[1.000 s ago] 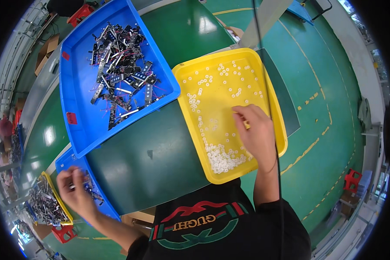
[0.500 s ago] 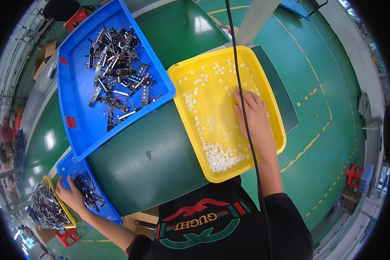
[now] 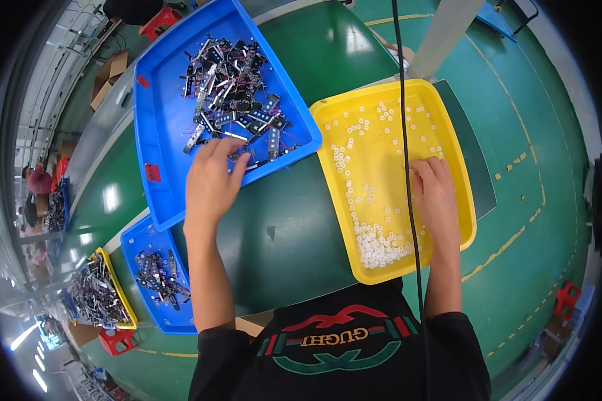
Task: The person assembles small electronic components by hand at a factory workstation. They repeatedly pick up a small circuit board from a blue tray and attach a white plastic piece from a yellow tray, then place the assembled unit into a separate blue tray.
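My left hand [image 3: 211, 177] reaches over the near rim of a large blue tray [image 3: 170, 194]. Its thumb and fingers are apart, close to a heap of small black circuit-board assemblies [image 3: 237, 87] with thin wires and pale strips. Over the right side of a yellow tray [image 3: 341, 247], my right hand [image 3: 436, 194] has its fingers curled together; whatever they may hold is hidden. Small white ring-shaped washers [image 3: 381, 247] are scattered across the yellow tray and pile up at its near end.
A black cable [image 3: 408, 134] hangs across the yellow tray, beside my right hand. At left, a smaller blue tray [image 3: 130, 237] holds more assemblies, next to a yellow-rimmed tray [image 3: 119, 287] of dark parts. A pale post [image 3: 441, 40] rises beyond the green table [image 3: 281, 247].
My left hand has moved from the small blue tray up and right to the large one. My right hand has shifted nearer within the yellow tray, its fingers more curled. The view has shifted.
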`<state>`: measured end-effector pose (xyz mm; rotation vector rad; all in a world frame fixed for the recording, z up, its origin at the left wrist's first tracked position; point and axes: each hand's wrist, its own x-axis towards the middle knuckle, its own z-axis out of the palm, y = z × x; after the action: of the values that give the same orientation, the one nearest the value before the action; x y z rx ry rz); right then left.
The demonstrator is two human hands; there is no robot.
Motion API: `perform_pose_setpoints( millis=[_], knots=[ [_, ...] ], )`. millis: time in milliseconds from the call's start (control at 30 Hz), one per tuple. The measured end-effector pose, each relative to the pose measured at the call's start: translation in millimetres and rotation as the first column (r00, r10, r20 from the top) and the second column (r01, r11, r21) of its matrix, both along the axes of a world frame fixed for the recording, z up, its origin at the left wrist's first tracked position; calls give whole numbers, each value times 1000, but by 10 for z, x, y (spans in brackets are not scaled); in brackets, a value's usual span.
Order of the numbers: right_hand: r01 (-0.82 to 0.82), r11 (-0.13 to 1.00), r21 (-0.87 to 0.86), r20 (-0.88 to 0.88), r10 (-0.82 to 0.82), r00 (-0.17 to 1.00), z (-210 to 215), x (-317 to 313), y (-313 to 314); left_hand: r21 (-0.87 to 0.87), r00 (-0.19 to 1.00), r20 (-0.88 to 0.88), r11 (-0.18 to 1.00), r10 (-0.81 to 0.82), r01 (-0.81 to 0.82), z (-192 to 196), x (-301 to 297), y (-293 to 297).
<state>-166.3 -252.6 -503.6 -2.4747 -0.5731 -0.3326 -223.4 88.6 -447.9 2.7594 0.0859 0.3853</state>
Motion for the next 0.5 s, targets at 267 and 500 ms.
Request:
perform_pose_setpoints(
  millis=[267,500],
  knots=[
    [79,841,536,-575,295,763,124,-420,-22,-36,995,-90,999,31,-34,-231,415,-151],
    [811,-90,578,-267,918,292,144,-788,105,-208,967,-225,963,121,-169,-196,554,-207]
  ],
)
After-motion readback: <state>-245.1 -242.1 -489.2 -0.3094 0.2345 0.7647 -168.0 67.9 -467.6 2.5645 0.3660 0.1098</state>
